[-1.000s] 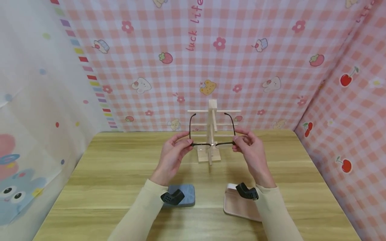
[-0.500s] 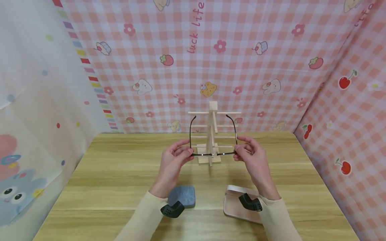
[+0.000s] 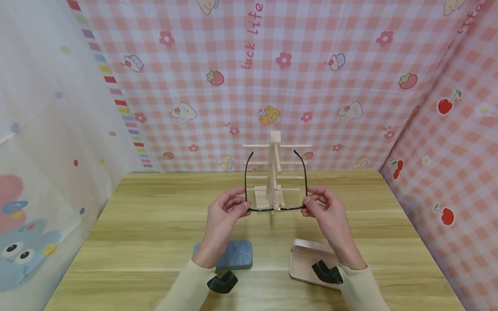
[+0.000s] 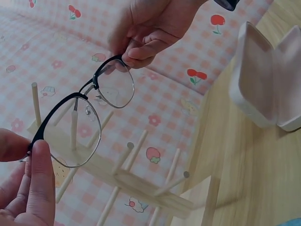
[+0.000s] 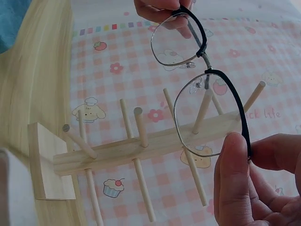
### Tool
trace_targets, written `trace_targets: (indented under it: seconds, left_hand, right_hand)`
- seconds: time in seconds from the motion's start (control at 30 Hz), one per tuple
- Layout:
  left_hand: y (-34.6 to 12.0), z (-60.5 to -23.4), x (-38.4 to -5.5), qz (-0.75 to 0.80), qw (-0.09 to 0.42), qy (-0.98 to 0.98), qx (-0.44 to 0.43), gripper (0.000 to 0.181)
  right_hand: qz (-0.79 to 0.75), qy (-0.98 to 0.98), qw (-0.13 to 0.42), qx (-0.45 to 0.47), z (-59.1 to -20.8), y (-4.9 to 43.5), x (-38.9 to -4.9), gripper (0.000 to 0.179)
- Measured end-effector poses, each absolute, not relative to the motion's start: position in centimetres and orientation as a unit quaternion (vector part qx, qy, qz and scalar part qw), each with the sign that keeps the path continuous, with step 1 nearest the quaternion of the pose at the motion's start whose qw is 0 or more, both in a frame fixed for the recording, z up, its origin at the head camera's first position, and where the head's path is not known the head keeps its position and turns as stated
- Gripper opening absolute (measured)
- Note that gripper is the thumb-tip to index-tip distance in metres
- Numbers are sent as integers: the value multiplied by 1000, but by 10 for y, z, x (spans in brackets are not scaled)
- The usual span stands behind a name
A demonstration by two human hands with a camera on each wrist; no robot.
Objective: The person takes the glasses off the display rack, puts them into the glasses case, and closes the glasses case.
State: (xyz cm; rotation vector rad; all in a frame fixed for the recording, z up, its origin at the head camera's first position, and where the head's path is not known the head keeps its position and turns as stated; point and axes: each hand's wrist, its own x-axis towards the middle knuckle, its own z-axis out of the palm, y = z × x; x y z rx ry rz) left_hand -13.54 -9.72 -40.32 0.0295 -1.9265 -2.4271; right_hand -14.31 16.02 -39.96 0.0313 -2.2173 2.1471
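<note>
A pair of eyeglasses (image 3: 261, 209) with a black upper frame and thin metal lower rims is held level between both hands, temples unfolded and pointing away. My left hand (image 3: 222, 224) pinches the left hinge corner between thumb and fingers; my right hand (image 3: 328, 220) pinches the right one. Behind the glasses stands a wooden display rack (image 3: 275, 138), an upright post with several thin pegs and a square base. In the right wrist view the near lens overlaps the rack's upper pegs (image 5: 203, 110). The glasses are on the near side of the rack, above the table.
A blue glasses case (image 3: 236, 255) lies closed on the wooden table (image 3: 155, 233), near my left wrist. An open pinkish-white case (image 3: 307, 261) lies under my right wrist. A checked pink cloth (image 3: 233, 43) hangs behind the rack.
Both hands have drawn the glasses back toward the body, away from the rack. The temples have spread slightly wider. Rack and cases stay in place.
</note>
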Motion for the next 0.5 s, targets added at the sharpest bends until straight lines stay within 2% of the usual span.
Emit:
trace_targets:
  seconds: [0.27, 0.5]
  left_hand:
    - [-97, -407, -127, -773, 32, -633, -3, 33]
    - [-97, -410, -121, -765, 48, -642, -9, 29]
  right_hand:
    - [698, -715, 23, 14, -403, 162, -134, 30]
    - [693, -719, 41, 37, -404, 163, -127, 30]
